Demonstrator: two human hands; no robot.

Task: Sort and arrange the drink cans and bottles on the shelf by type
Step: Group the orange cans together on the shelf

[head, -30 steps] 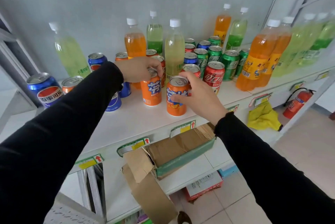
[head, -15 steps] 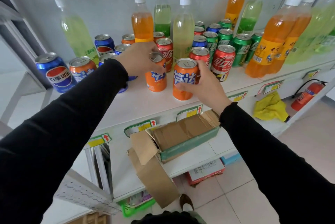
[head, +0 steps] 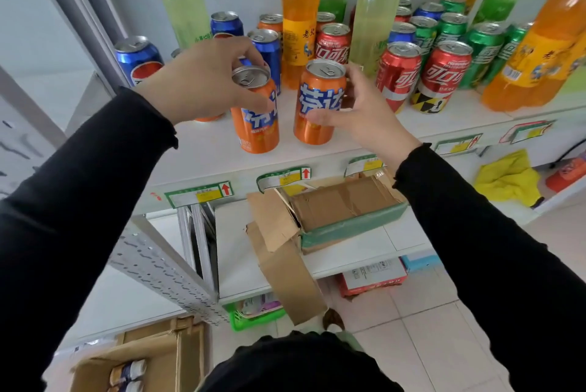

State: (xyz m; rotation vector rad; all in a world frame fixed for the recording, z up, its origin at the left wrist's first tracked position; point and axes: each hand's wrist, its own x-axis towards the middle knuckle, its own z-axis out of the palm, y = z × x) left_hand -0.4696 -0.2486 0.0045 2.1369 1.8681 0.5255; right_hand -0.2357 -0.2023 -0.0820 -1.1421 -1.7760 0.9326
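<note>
Both orange cans shifted toward shelf front edge, frame center. Left hand fingers grasp left orange can by its rim, tilted left. Right hand curls round upright right orange can. Red cans crowd right, blue cans behind.

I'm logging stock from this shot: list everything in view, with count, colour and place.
Orange cans: two at shelf front, more behind.
Red cans: at least three, centre-right.
Blue cans: several, left and back.
Green cans: several, right rear.
Bottles: orange and pale green, along the wall.
Shelf: white.
Box: brown, lower shelf.
Cloth: yellow, lower right.
Left hand: grips left orange can's rim.
Right hand: holds right orange can.
</note>
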